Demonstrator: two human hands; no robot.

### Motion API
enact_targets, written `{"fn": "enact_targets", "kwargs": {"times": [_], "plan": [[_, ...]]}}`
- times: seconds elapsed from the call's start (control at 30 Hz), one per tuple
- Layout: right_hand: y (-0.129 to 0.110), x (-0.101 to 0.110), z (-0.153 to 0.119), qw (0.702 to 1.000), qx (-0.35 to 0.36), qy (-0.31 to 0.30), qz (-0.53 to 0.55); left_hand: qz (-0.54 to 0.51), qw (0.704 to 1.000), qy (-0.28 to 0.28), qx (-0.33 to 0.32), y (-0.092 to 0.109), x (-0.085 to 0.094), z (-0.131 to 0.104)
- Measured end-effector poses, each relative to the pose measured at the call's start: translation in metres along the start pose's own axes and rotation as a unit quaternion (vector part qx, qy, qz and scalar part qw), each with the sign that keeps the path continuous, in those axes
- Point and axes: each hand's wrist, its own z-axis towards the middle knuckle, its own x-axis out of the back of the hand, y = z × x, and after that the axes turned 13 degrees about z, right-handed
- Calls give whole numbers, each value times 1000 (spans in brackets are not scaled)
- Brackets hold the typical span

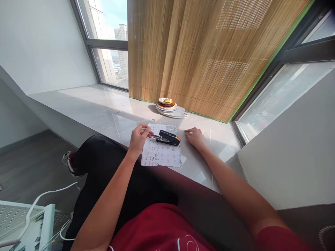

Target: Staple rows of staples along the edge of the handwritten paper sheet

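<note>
A black stapler [169, 138] with an orange patch at its right end lies on a sheet of handwritten paper [162, 158]. My left hand [139, 136] is at the stapler's left end, its thumb and fingers pinched round a thin metal piece [154, 136]. Whether that piece is joined to the stapler I cannot tell. To the right of the paper, my right hand [195, 136] rests on the pale sill [206, 167] with fingers curled and tips together. A tiny dark bit shows at those fingertips, too small to name.
Behind the paper stands a stack of plates [166, 107], beside a bamboo blind [188, 52]. A small dark object [153, 119] lies on the sill. At lower left is a white perforated stand [48, 223] with a white cable [28, 216].
</note>
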Motion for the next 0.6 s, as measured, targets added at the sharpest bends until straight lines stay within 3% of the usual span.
{"fn": "enact_targets", "kwargs": {"times": [0.1, 0.27, 0.6], "plan": [[5, -4, 5, 1000, -7, -18, -20, 6, 1000, -9, 1, -4, -1, 1], [7, -3, 8, 999, -26, 14, 19, 40, 999, -33, -5, -15, 1, 4], [11, -9, 10, 999, 20, -6, -31, 120, 993, -17, 6, -38, 12, 14]]}}
